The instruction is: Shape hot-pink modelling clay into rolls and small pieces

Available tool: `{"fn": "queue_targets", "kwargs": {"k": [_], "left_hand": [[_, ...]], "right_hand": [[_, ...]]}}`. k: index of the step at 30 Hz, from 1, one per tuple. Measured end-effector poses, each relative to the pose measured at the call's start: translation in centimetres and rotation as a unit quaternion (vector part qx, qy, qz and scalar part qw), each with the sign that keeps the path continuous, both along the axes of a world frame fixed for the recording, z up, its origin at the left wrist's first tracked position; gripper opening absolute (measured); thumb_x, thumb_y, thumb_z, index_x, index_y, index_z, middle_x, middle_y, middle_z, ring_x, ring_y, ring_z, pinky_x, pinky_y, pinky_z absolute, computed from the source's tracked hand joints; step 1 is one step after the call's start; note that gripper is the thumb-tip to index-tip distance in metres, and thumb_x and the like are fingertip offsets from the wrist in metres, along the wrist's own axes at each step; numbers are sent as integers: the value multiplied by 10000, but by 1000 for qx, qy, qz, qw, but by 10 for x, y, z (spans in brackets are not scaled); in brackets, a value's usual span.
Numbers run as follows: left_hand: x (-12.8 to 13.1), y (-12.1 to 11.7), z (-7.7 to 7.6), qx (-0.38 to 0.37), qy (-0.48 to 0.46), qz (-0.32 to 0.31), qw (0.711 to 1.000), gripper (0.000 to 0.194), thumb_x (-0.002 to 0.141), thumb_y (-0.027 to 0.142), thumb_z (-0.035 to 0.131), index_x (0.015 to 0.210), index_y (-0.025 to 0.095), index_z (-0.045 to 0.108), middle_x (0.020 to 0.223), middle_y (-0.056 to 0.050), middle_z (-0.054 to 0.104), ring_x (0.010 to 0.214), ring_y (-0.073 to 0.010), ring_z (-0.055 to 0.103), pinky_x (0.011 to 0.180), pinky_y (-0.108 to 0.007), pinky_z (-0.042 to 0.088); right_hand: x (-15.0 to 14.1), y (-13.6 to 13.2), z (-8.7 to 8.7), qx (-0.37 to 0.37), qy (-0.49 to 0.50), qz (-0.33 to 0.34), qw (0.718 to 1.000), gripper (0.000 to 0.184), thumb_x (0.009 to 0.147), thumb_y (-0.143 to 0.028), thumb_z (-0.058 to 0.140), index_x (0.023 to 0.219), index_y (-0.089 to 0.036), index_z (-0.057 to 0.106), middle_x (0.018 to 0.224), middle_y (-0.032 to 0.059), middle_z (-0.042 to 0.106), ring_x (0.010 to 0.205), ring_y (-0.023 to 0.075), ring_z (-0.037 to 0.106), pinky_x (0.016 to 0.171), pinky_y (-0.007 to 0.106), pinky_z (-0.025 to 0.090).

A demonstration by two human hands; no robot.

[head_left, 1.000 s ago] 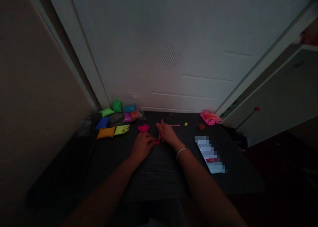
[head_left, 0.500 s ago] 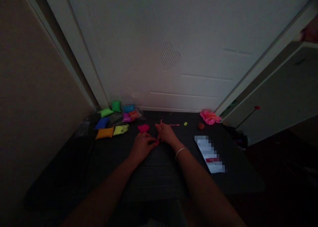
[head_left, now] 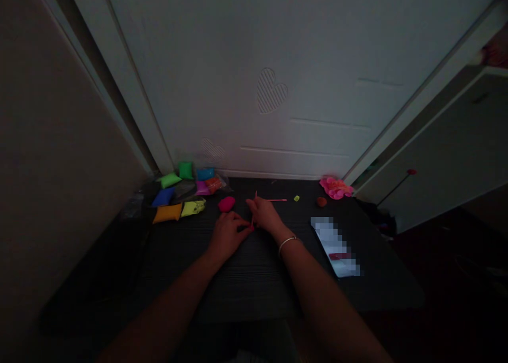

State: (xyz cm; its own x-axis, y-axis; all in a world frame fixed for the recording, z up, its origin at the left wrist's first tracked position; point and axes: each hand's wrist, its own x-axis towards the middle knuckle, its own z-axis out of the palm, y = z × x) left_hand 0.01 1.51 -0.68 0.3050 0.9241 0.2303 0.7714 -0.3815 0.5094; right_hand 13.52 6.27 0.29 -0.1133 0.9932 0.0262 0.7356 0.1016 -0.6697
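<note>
My right hand [head_left: 264, 214] is closed around a thin pink modelling tool [head_left: 253, 221], held nearly upright with its lower tip down by my left fingertips. My left hand [head_left: 228, 233] rests low over the dark table, its fingers pinched on a small bit of pink clay [head_left: 251, 227] at the tool's tip. Just beyond the left knuckles lies a bright pink lump of clay [head_left: 226, 203]. A second thin pink tool [head_left: 278, 200] lies flat behind my right hand, with a tiny yellow-green piece [head_left: 297, 198] to its right.
Several coloured clay packets, among them an orange one [head_left: 167, 213] and a blue one [head_left: 163, 197], lie at the back left. At the right are a brown lump [head_left: 321, 201], a pink petalled piece [head_left: 336, 188] and a phone with a blurred screen [head_left: 333, 246]. A white panel [head_left: 222, 88] stands behind the table [head_left: 246, 294].
The pink clay lump has shifted slightly left. My right hand and its tool have moved a little left; my left hand is almost where it was.
</note>
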Motion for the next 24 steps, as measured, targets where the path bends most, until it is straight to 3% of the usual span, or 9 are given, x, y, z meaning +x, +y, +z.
{"fn": "queue_targets", "kwargs": {"k": [15,24], "left_hand": [[1,2,-2,7,5,2,1000,204,736,355,536,790,232,689,815,-36,587,797,-187,500,722,-334,397],[1,1,-1,13,-3,1,1000,203,737,359,531,795,241,685,806,-34,590,792,-187,506,722,-340,394]], "right_hand": [[-6,2,3,-7,-82,5,997,297,861,-324,375,821,-111,578,810,148,644,775,220,606,629,267,371],[-7,4,-1,-2,-67,-15,998,249,844,-313,394,763,-142,556,767,129,636,759,203,595,621,256,371]]}}
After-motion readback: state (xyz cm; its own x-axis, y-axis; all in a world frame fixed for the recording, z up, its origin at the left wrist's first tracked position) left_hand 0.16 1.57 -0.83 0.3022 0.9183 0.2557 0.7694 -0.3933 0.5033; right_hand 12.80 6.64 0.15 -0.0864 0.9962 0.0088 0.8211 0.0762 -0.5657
